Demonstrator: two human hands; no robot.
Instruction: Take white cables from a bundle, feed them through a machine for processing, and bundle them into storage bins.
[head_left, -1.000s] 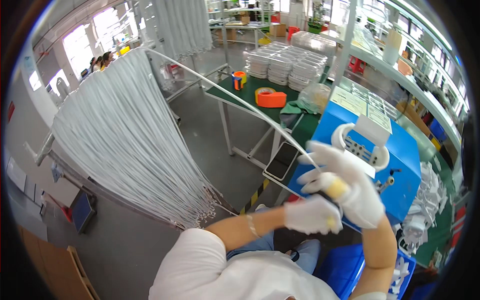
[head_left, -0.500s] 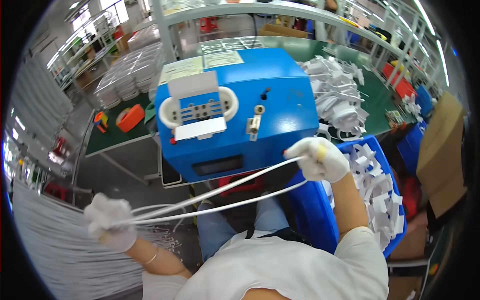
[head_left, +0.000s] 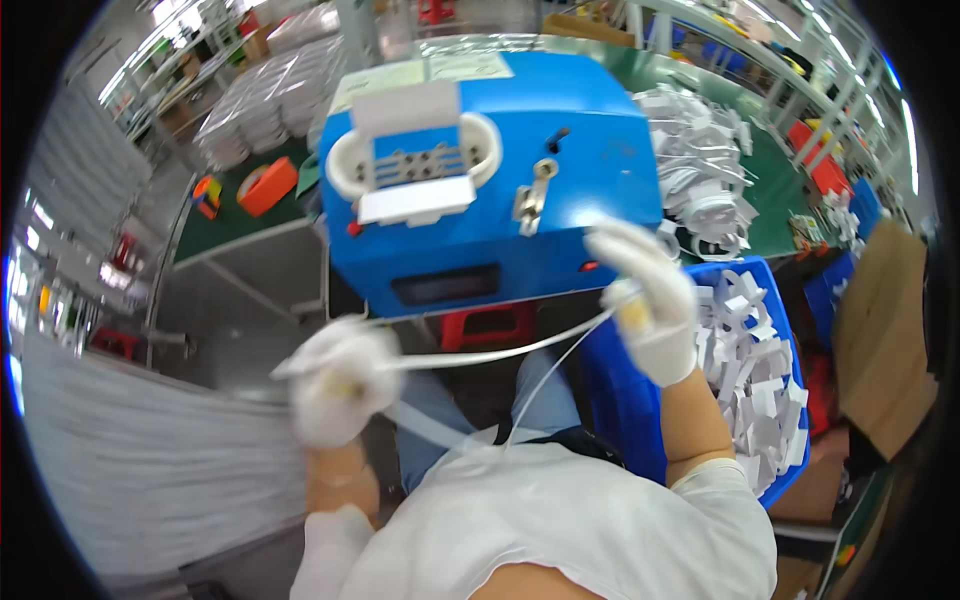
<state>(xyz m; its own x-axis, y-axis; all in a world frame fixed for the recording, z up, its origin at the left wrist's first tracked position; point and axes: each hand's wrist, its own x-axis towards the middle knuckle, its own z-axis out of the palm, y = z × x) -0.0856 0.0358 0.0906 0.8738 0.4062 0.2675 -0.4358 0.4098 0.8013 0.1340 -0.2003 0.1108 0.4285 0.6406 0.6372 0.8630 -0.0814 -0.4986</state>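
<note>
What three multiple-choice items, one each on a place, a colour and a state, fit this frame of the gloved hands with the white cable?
1. Where is the blue bin of white parts?
A. to the person's right
B. on top of the machine
C. behind the left hand

2. What colour is the machine?
A. red
B. blue
C. grey

3. How is the white cable held?
A. coiled on the table
B. hanging from one hand
C. stretched between both hands

1 A: the blue bin sits beside the right hand.
2 B: the machine has a blue casing.
3 C: the white cable runs from the left hand to the right.
</note>
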